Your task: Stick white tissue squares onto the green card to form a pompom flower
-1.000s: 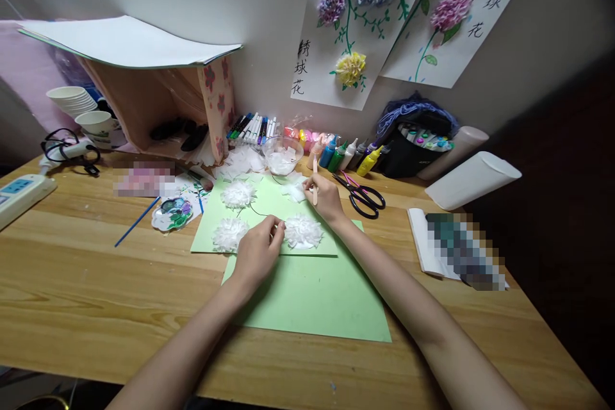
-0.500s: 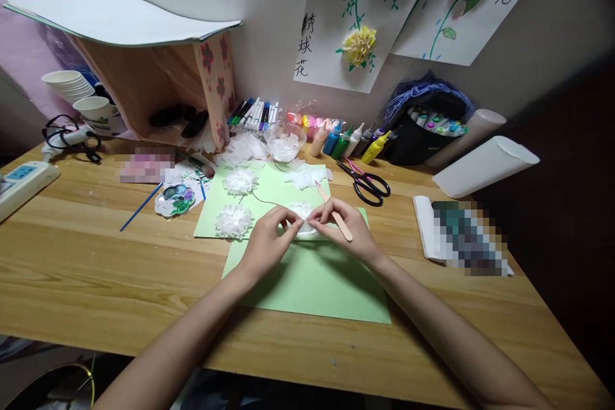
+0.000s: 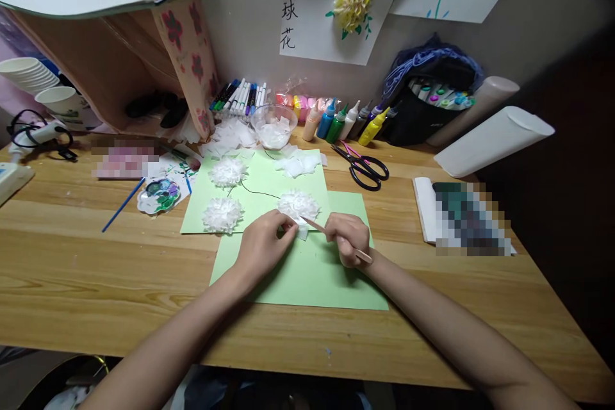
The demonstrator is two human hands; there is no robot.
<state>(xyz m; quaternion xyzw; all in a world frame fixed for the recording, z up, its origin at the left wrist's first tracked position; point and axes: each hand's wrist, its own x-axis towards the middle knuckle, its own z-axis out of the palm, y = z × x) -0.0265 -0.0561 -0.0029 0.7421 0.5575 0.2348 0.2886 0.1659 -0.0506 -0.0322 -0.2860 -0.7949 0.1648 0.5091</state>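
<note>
Between the fingertips of my left hand (image 3: 269, 237) is a small white paper square (image 3: 302, 231), pinched by its edge. My right hand (image 3: 348, 238) is closed around a wooden craft stick (image 3: 314, 224), whose pointed tip touches or nearly touches the paper. Just beyond the fingertips a white paper flower (image 3: 298, 204) sits on the light green sheet (image 3: 262, 173). Two more white flowers, an upper one (image 3: 228, 172) and a lower one (image 3: 223, 214), are on the sheet's left side. Thin dark stem lines run between the flowers.
Loose white paper squares (image 3: 300, 162) lie at the sheet's top. Behind stand a clear bowl (image 3: 273, 128) and several paint bottles (image 3: 339, 125). Black scissors (image 3: 368, 173) rest to the right. A paint palette (image 3: 158, 196) and a blue brush (image 3: 123, 205) lie left. A second green sheet (image 3: 307, 278) is underneath.
My right hand has shifted right and back from the left fingertips, turning the craft stick so its tip points at the paper. The paper square now shows below the flower. The view has tilted down.
</note>
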